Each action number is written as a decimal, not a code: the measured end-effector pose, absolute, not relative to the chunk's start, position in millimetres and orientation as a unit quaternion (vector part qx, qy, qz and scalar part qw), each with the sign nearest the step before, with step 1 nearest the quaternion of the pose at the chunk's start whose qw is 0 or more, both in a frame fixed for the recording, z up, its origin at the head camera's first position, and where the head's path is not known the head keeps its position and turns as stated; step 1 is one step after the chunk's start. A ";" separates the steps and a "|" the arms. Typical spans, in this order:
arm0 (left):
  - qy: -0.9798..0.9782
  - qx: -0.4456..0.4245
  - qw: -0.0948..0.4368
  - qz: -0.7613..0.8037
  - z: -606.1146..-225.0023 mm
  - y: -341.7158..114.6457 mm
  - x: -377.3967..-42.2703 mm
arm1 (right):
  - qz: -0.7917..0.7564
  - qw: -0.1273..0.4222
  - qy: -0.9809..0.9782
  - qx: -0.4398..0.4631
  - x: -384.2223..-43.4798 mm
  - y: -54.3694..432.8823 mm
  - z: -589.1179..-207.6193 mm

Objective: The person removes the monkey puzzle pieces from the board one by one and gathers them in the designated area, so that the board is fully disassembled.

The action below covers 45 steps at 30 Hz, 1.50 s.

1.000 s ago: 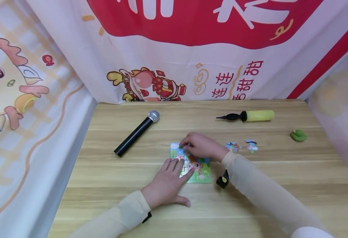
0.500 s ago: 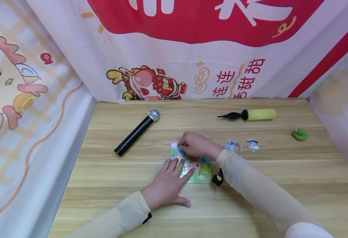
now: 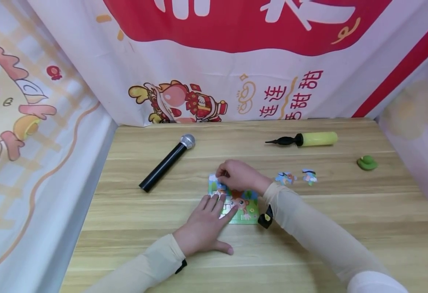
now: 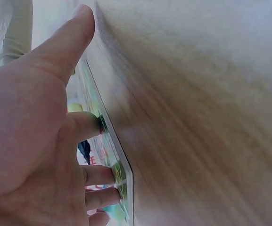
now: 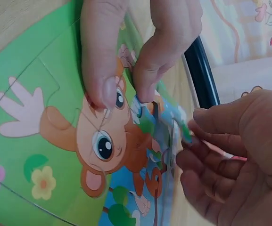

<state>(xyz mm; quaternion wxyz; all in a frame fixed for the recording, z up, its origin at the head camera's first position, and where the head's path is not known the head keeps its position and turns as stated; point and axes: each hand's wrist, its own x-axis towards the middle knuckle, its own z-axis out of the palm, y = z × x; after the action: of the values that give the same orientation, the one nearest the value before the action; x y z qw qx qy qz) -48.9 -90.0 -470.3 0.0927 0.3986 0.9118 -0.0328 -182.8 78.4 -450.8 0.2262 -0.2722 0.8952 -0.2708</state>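
Note:
A cartoon monkey jigsaw puzzle lies flat on the wooden table, partly covered by both hands. My left hand rests on its lower left part, fingers spread and fingertips pressing the picture; the thumb sticks out past the edge. In the left wrist view, the left fingertips touch the puzzle near its border. Over the top edge, my right hand pinches a blue and green puzzle piece between thumb and fingers. That piece appears tilted in the right wrist view, close against the assembled part.
Two loose puzzle pieces, one nearer and another farther right, lie beyond the right wrist. A black microphone is at the back left. A yellow hand pump and a green object lie at the right.
My right hand has shifted slightly left along the puzzle's top edge, its fingers still pinching. The left hand has stayed in place on the puzzle.

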 end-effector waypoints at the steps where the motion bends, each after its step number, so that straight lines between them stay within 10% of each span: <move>1: 0.912 0.397 0.096 -0.035 -470.5 -90.0 -48.8 | -0.286 0.234 0.891 -0.262 -183.5 78.6 -451.0; 45: 0.935 0.341 0.093 0.019 -465.3 -150.8 -52.7 | -0.345 0.275 0.876 -0.194 -210.2 185.0 -465.1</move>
<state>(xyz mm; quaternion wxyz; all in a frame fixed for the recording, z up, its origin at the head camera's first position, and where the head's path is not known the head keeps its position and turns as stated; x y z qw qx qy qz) -52.7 -150.8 -465.3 0.0926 0.3406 0.9354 0.0190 -210.2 185.0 -465.1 0.2747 -0.1935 0.8765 -0.3448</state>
